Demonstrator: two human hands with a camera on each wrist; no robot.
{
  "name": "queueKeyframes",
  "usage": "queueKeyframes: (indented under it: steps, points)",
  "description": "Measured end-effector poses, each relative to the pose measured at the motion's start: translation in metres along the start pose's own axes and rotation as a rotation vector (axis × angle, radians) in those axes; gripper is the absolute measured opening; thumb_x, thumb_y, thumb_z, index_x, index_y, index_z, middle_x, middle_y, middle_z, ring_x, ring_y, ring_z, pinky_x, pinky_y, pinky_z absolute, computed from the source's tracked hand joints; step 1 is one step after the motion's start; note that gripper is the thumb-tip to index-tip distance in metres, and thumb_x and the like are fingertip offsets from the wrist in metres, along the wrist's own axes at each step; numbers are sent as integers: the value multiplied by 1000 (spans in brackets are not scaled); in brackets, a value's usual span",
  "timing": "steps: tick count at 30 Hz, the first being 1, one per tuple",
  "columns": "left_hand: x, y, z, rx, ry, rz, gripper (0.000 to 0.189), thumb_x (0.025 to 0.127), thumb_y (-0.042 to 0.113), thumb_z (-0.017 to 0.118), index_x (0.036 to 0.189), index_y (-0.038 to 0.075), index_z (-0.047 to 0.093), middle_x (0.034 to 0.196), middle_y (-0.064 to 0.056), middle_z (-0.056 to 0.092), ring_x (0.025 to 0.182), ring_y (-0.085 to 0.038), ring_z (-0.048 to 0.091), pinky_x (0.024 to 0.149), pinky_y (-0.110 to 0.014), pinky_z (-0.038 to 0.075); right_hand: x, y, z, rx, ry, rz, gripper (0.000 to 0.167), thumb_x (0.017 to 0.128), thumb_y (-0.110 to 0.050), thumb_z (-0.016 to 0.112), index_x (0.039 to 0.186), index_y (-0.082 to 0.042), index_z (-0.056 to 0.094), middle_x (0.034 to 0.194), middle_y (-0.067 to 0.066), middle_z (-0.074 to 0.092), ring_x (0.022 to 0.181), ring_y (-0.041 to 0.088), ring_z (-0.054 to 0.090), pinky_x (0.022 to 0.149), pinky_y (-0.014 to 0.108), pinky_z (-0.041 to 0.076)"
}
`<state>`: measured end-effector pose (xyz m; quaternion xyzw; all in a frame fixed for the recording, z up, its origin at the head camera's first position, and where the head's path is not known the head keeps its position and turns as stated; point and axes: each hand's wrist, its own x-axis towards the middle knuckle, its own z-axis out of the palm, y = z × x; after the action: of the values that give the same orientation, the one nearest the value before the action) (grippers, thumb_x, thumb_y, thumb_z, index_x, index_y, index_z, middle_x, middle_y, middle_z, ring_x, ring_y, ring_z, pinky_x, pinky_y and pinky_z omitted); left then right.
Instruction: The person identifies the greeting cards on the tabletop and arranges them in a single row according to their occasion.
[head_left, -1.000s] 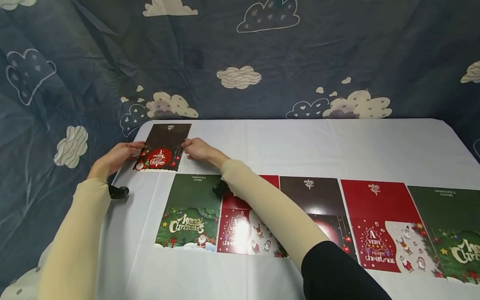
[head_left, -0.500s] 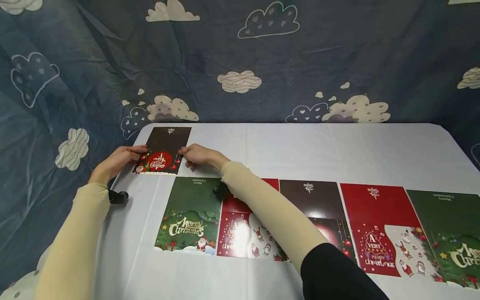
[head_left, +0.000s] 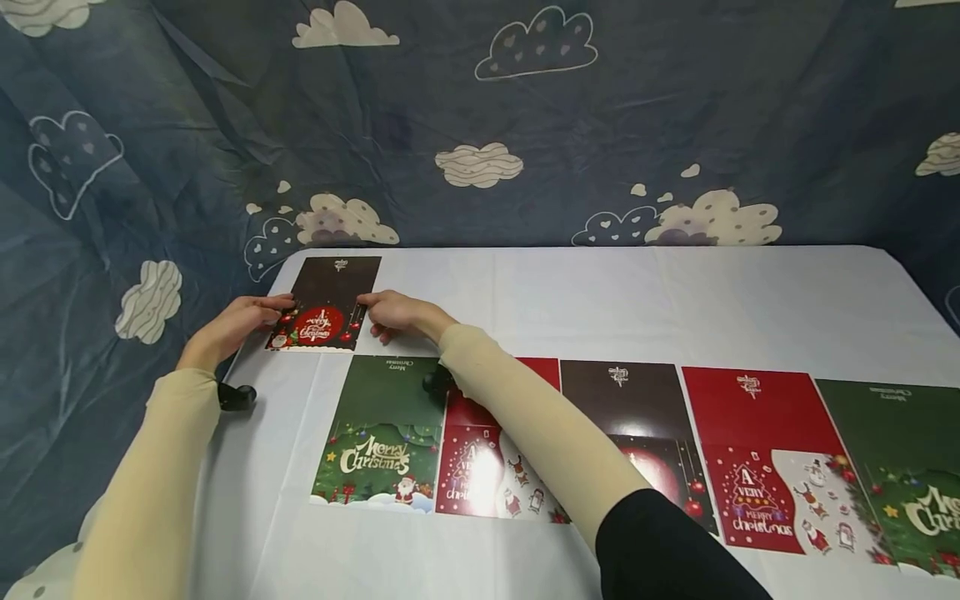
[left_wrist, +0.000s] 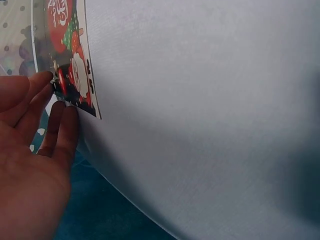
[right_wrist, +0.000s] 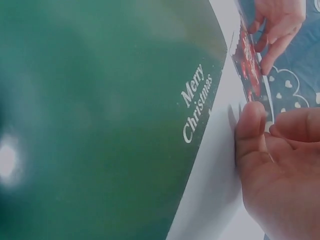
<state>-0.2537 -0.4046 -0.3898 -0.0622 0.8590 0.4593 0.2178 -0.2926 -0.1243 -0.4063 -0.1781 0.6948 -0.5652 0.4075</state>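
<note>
A dark brown Christmas card (head_left: 335,287) with a red round greeting lies at the far left corner of the table, in the head view. My left hand (head_left: 238,323) rests at its left edge, fingers fairly straight and their tips touching the card. From the other side my right hand (head_left: 401,312) reaches over, its index fingertip on the card's right edge and the other fingers bent below. Up close in the left wrist view, the left fingers (left_wrist: 62,125) meet the card's edge beside a printed Santa (left_wrist: 79,70). The right thumb (right_wrist: 250,122) shows near the card in the right wrist view.
A row of cards lies nearer on the white table (head_left: 600,308): a green card (head_left: 390,400), a partly covered red card (head_left: 468,467), another brown card (head_left: 622,396), a red card (head_left: 750,417) and a green card (head_left: 900,425). A cloud-patterned curtain (head_left: 420,108) hangs behind.
The card settles flat at the corner. My right index finger has shifted slightly onto its right edge, while the left hand barely moves. The head view tilts up a little.
</note>
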Motion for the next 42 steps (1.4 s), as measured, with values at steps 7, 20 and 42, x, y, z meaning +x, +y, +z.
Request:
queueKeyframes:
  steps: [7,20,42]
  points:
    - [0,-1,3,-33,8,17,51,100,4,35,150,-5,30,163,-17,6,144,-42,12,114,-59,18,-5,2,-1,20,44,-42,54,101,2,32,155,-7,28,115,18,50,62,17,48,56,26,47]
    - [-21,12,10,21,122,42,51,101,12,42,150,0,34,155,-27,24,132,-42,31,108,-58,31,-32,-8,-14,-63,-4,-124,50,104,-8,36,154,-8,32,153,16,34,99,27,56,80,42,51]
    - [-91,-6,65,-278,-107,190,51,101,15,58,140,-10,39,132,-19,56,107,-26,65,85,-39,56,-100,5,-48,-38,-79,-103,44,102,-21,48,144,-7,48,138,16,55,119,38,56,88,42,53]
